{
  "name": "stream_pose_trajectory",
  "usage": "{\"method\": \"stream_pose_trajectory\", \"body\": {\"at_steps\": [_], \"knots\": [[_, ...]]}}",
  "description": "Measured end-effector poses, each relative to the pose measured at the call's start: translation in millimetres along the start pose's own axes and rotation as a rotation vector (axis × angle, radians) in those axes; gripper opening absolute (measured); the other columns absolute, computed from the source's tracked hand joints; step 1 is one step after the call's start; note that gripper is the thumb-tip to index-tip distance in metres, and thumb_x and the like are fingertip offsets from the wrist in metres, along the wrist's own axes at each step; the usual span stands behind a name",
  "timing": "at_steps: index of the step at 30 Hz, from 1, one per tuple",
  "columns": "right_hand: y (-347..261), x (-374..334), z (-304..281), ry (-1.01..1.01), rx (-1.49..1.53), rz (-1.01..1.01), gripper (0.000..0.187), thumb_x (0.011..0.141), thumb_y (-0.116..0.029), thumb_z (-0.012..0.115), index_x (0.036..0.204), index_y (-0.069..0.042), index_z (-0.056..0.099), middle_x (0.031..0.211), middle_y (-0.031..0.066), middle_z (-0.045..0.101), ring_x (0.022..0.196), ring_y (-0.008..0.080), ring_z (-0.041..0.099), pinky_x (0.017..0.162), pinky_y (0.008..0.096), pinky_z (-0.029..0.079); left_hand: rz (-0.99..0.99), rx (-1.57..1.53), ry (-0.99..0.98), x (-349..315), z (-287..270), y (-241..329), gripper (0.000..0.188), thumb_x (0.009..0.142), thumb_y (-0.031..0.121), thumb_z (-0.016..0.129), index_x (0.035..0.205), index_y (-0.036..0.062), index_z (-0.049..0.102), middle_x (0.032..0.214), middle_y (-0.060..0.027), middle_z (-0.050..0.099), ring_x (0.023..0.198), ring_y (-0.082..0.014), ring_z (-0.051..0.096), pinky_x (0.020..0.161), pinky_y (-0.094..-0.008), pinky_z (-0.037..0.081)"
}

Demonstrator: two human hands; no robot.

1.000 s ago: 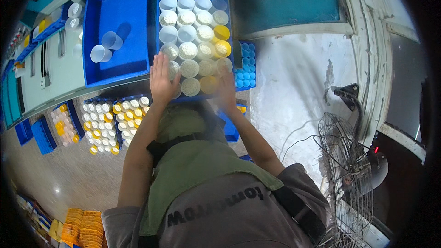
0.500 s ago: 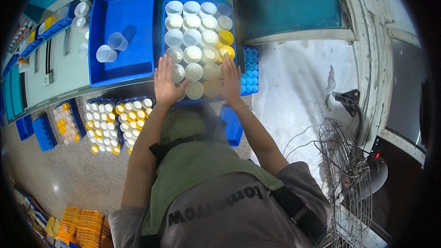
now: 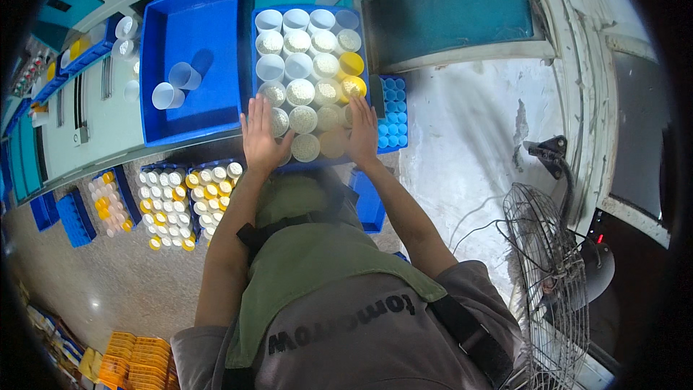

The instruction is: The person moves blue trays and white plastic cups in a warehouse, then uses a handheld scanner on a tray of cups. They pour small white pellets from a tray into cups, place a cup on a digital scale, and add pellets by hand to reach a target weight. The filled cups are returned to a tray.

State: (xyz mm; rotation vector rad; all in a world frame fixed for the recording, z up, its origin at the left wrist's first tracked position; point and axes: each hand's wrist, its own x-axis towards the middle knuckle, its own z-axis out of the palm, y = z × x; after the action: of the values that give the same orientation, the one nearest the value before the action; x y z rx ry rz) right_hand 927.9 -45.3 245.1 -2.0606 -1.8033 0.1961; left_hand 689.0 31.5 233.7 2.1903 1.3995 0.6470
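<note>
A blue crate [image 3: 367, 43] in front of me holds rows of cups. Most are translucent white, and two at its right side are yellow cups [image 3: 351, 63]. Many contain small white pellets [image 3: 299, 92], while some look unfilled. Against the near left corner lies my left hand [image 3: 264, 139], fingers stretched and thumb over the nearest cups. My right hand [image 3: 362, 133] rests at the near right side, fingers extended, tips beside the lower yellow cup. Both hands are open, and neither is wrapped round a single cup. They partly cover the cups along the two sides.
Left of the crate, a larger blue bin [image 3: 155, 29] holds two tipped clear cups [image 3: 185, 76]. Crates of white and yellow cups [image 3: 164, 202] stand on the floor at left. Light-blue cups [image 3: 392, 112] sit to the right. A wire-caged fan [image 3: 543, 274] stands at lower right.
The bench, crate and my hands all appear slightly lower in the picture. My hands keep nearly the same place against the crate and cups.
</note>
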Motion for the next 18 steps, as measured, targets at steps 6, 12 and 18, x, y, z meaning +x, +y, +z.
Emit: {"method": "stream_pose_trajectory", "body": {"at_steps": [6, 12, 18], "knots": [[-0.1, -0.6, 3.7, 0.005, 0.003, 0.017, 0.072, 0.085, -0.037, 0.068, 0.142, -0.003, 0.04, 0.145, 0.017, 0.043, 0.139, 0.0343, 0.036, 0.114, 0.0571, 0.024, 0.01, 0.01, -0.003, 2.4, 0.9, -3.4, 0.095, 0.073, 0.031, 0.078, 0.148, -0.0017, 0.03, 0.155, -0.0219, 0.029, 0.145, -0.0369, 0.025, 0.116, -0.0573, 0.018], [3.1, 49.1, 4.3, 0.241, -0.001, 0.031, 0.054, 0.085, -0.023, 0.069, 0.131, -0.004, 0.051, 0.13, 0.0153, 0.056, 0.119, 0.0356, 0.053, 0.109, 0.0551, 0.031, -0.025, 0.014, -0.044, 7.5, -1.4, -2.7, 0.096, 0.074, 0.03, 0.077, 0.149, -0.0013, 0.026, 0.156, -0.0212, 0.027, 0.146, -0.0356, 0.022, 0.118, -0.0551, 0.015], [27.5, 224.5, 16.9, 0.188, -0.039, -0.231, 0.036, 0.092, -0.021, 0.06, 0.125, -0.008, 0.059, 0.128, 0.0179, 0.057, 0.119, 0.038, 0.052, 0.103, 0.0519, 0.038, -0.084, 0.026, -0.131, 9.9, -11.2, 6.0, 0.098, 0.075, 0.033, 0.077, 0.15, -0.0016, 0.024, 0.157, -0.0202, 0.024, 0.148, -0.0336, 0.019, 0.118, -0.0553, 0.013]]}}
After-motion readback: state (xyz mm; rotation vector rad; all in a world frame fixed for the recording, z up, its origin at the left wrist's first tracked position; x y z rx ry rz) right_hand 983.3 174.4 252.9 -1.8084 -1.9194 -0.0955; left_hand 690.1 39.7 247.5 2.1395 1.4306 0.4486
